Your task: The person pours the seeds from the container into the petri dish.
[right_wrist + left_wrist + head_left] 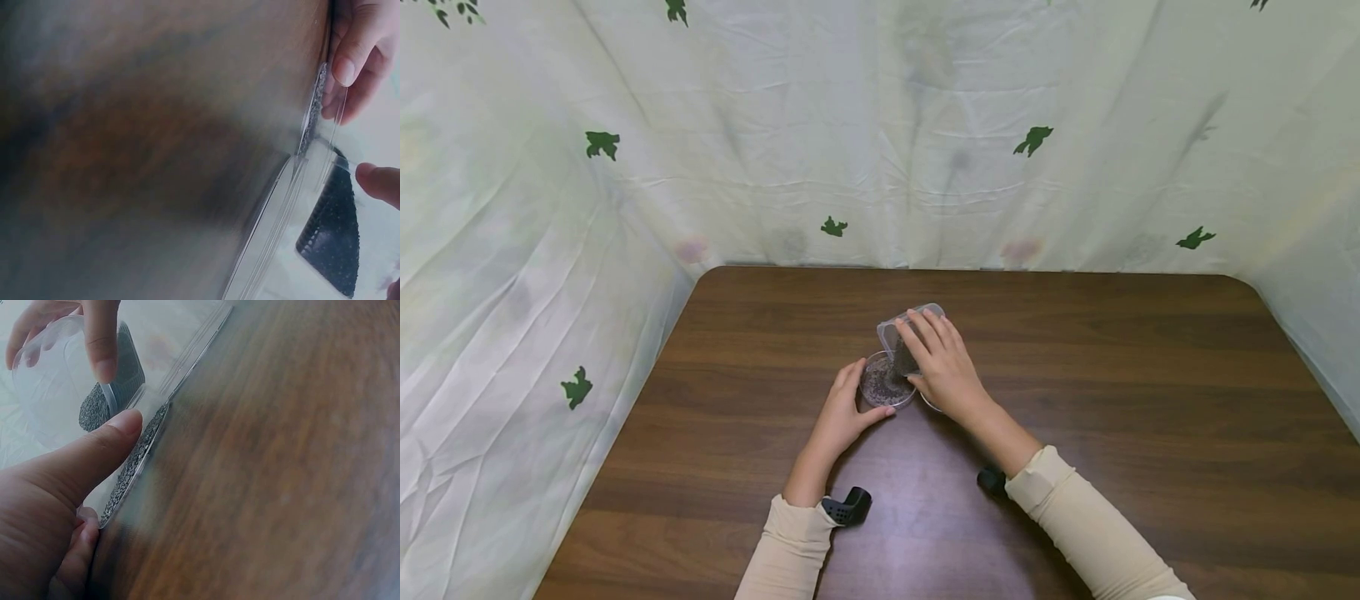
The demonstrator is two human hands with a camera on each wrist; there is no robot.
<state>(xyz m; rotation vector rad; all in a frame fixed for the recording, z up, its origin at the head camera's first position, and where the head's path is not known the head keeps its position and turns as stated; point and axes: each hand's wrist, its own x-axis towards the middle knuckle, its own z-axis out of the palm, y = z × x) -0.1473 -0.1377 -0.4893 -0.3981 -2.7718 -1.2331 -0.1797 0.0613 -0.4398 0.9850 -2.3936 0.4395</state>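
Two hands (838,415) (949,371) grip a clear round dish (906,402) and tilted tub (887,335) of dark grains (880,383).

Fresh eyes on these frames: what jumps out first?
Probably the clear tub, held tilted by the right hand over a round clear dish near the middle of the brown table, with dark granules in both. The left hand holds that dish at its side. Next, the dark green shapes scattered across the pale cloth behind.
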